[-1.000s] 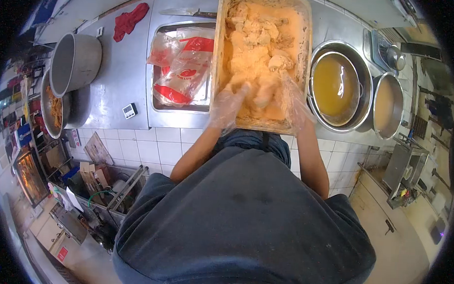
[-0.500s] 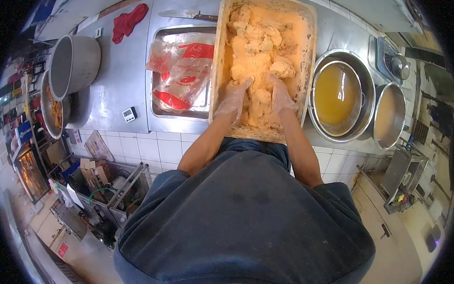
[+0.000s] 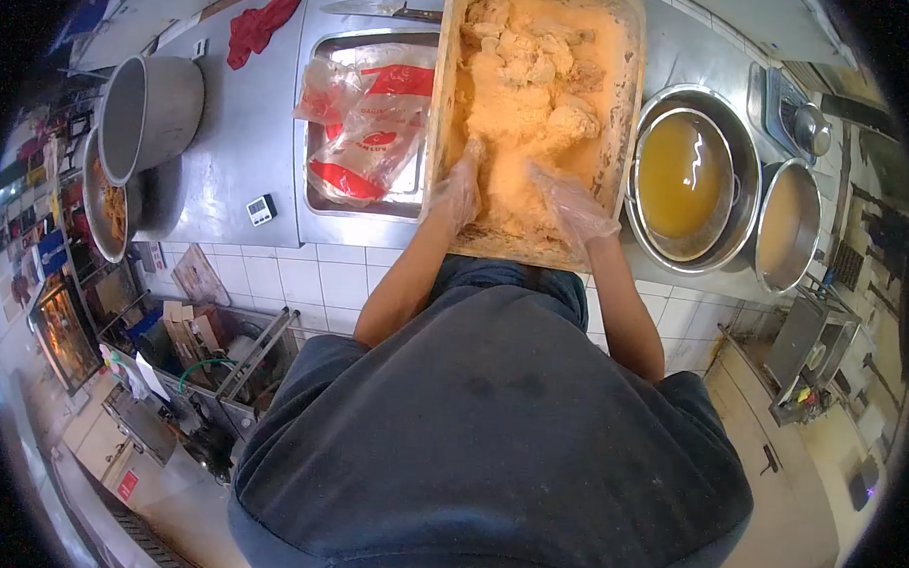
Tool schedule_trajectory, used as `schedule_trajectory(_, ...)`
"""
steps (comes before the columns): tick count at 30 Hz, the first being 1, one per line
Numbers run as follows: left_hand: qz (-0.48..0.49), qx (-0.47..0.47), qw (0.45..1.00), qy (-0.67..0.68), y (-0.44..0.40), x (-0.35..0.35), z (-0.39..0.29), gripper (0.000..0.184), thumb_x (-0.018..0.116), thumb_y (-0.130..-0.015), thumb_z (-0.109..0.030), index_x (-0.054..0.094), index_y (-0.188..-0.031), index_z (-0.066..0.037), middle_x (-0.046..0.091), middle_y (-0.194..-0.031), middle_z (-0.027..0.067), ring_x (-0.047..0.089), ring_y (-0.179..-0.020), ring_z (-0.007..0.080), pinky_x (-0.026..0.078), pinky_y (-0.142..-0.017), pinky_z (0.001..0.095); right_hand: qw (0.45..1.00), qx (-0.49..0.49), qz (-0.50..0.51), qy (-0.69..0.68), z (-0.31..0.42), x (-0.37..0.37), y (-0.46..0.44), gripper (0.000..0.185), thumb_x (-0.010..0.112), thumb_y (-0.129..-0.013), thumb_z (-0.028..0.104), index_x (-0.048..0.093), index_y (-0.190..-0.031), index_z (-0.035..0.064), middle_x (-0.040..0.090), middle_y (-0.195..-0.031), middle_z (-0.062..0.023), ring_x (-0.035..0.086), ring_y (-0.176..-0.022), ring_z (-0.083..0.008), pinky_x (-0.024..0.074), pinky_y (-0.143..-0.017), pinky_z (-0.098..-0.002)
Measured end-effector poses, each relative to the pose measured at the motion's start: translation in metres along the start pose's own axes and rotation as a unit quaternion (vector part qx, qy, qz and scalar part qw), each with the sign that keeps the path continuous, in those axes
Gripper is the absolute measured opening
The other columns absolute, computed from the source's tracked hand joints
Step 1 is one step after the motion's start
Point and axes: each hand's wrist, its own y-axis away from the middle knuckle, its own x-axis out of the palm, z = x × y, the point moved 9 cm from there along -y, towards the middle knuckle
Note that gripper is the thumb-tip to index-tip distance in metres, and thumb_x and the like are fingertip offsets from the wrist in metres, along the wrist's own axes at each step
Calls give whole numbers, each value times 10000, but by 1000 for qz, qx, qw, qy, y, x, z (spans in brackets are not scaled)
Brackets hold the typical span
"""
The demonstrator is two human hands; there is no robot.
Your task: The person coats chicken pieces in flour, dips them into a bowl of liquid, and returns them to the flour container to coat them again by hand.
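Lumpy coated pieces (image 3: 527, 61) and orange powder (image 3: 602, 79) are held in the tub (image 3: 521, 248), which is set on the metal table (image 3: 250, 127). Most pieces are heaped toward the tub's far end; the near half is filled mostly with loose powder. Both hands are covered by clear gloves. The left hand (image 3: 461, 189) is placed just inside the tub's left wall, fingertips at the powder; whether anything is grasped there cannot be told. The right hand (image 3: 572, 208) is reached into the tub's near right part, fingers extended, grip apparently released; no piece is seen held. Step in hand, as judged: powder is being worked over the pieces. For the next move, low, loose palms seem to be called for, so that pieces can be turned without powder being spilled over the rim. Left of the tub, a steel tray (image 3: 362, 211) is topped by a red-printed plastic bag (image 3: 365, 131). Right of the tub, yellow liquid (image 3: 673, 181) is held in a bowl (image 3: 686, 250).
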Motion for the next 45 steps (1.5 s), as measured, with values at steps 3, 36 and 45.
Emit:
schedule_trajectory(3, -34, -44, 967, 250, -10, 13, 2, 703, 582, -897, -576, 621, -1257, 26, 588, -1317, 251, 513, -1280, 405, 358, -1095, 432, 959, -64, -83, 265, -63, -30, -27, 566, 538, -979, 447, 592, -1272, -34, 612, -1256, -278, 627, -1123, -335, 491, -942, -434)
schedule_trajectory(36, -263, -122, 616, 732, -52, 48, 26, 325, 750, -833, -245, 671, -1066, -33, 704, -1084, 121, 660, -948, 180, 529, -750, 343, 995, 18, -25, -100, -107, -34, -48, 487, 739, -877, 333, 642, -1231, 13, 686, -1103, -105, 631, -911, -165, 511, -783, -286)
schedule_trajectory(45, -278, 11, 413, 867, -38, 37, 2, 374, 689, -888, -205, 605, -1207, -29, 679, -1039, 62, 649, -881, 200, 527, -735, 327, 927, -213, -186, 247, -34, -43, 2, 435, 804, -801, 359, 675, -1013, 2, 697, -902, -154, 638, -834, -337, 485, -760, -456)
